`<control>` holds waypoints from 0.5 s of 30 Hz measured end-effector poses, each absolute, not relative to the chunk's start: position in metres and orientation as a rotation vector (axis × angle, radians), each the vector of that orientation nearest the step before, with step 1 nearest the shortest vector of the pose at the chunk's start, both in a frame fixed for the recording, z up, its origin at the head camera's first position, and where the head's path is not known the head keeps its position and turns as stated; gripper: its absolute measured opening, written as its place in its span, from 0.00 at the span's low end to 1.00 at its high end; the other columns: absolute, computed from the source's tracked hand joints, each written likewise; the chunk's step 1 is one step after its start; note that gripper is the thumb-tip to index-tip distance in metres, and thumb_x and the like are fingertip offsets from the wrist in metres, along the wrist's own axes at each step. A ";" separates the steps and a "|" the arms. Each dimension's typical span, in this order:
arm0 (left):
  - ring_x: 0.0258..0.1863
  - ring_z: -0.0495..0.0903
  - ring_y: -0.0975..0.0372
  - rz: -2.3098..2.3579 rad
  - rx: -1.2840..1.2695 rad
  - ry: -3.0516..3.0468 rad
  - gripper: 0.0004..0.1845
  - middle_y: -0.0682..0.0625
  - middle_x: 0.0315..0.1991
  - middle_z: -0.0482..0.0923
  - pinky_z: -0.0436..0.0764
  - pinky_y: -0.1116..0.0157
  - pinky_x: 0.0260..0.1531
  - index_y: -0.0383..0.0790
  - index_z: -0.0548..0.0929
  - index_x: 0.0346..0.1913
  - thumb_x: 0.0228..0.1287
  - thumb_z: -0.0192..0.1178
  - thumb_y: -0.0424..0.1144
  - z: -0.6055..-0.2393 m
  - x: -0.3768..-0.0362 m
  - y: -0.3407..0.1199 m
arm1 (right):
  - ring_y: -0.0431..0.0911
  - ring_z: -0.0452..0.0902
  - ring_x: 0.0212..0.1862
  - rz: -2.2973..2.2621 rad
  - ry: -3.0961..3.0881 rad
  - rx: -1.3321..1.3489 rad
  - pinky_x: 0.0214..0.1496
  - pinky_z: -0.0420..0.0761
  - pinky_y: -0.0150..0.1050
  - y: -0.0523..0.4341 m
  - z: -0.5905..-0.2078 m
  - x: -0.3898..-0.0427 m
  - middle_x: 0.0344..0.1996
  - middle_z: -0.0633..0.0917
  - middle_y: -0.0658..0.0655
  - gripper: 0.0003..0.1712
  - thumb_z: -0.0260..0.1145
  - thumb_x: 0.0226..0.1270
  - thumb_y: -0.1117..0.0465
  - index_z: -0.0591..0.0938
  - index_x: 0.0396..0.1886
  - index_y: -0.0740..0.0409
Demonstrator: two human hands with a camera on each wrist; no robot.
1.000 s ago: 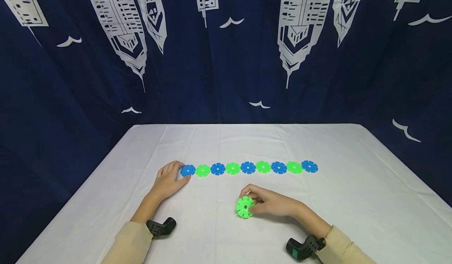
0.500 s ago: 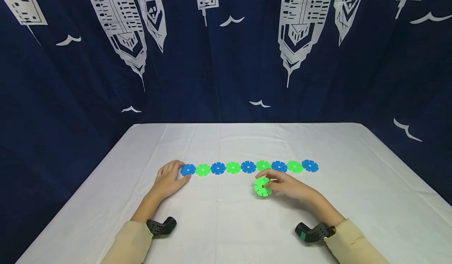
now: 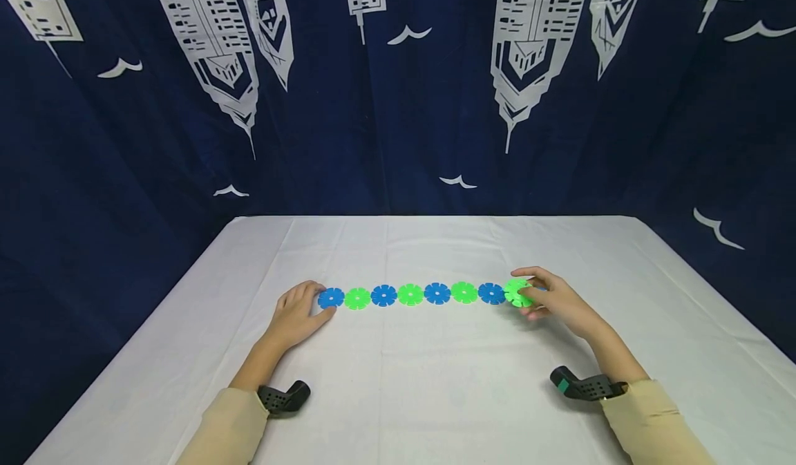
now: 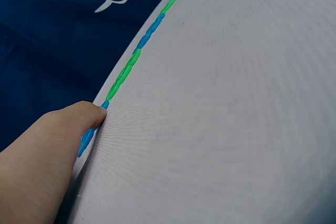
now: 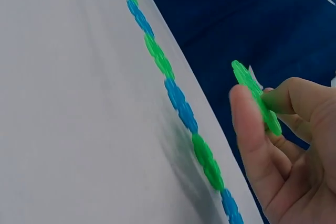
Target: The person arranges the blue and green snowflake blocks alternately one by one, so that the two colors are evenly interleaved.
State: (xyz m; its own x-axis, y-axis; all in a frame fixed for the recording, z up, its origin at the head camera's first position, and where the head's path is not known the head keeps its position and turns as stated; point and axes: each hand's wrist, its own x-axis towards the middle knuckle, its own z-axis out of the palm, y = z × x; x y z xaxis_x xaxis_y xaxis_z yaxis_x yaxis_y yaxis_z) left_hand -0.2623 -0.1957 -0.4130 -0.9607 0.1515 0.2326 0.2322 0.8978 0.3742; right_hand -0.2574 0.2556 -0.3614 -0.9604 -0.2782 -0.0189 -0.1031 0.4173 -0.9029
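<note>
Right hand (image 3: 555, 299): thumb and fingers pinch a loose green disc (image 5: 255, 95), held tilted above the right end of the row (image 3: 410, 294) (alternating blue and green discs, laid flat on the white table (image 3: 435, 396)). In the head view the loose disc overlaps the row's last green disc, and the hand hides the end blue one.

Left hand (image 3: 297, 316): rests flat on the table at the row's left end, fingers relaxed, with the thumb tip touching the first blue disc (image 3: 331, 298).

A dark blue curtain (image 3: 398, 92) hangs behind the table.
</note>
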 end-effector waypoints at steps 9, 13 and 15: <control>0.65 0.57 0.48 -0.603 -0.291 -2.872 0.28 0.39 0.62 0.62 0.50 0.44 0.63 0.38 0.67 0.57 0.58 0.54 0.51 -0.412 -0.263 -0.195 | 0.37 0.76 0.26 -1.571 2.729 -0.200 0.28 0.78 0.31 0.286 -0.370 -0.262 0.36 0.75 0.50 0.28 0.52 0.68 0.57 0.60 0.64 0.65; 0.65 0.57 0.48 -0.604 -0.291 -2.868 0.28 0.39 0.62 0.62 0.50 0.44 0.63 0.38 0.68 0.57 0.58 0.54 0.51 -0.412 -0.262 -0.195 | 0.35 0.74 0.23 -1.601 2.842 -0.053 0.26 0.77 0.29 0.297 -0.378 -0.265 0.32 0.74 0.45 0.29 0.52 0.68 0.53 0.61 0.63 0.64; 0.65 0.57 0.48 -0.601 -0.292 -2.870 0.28 0.39 0.62 0.62 0.50 0.44 0.63 0.38 0.68 0.57 0.58 0.54 0.51 -0.412 -0.262 -0.196 | 0.34 0.73 0.23 -1.608 2.904 0.028 0.25 0.76 0.28 0.301 -0.383 -0.266 0.32 0.74 0.45 0.29 0.52 0.67 0.52 0.62 0.63 0.63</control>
State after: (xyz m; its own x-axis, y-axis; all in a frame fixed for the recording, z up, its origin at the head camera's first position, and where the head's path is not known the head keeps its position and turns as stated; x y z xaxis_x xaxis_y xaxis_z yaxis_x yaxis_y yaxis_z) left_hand -0.2623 -0.1956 -0.4123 -0.9616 0.1517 0.2288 0.2308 0.8980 0.3746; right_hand -0.2664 0.3010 -0.3833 -0.9841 0.1000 0.1466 -0.0712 0.5342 -0.8424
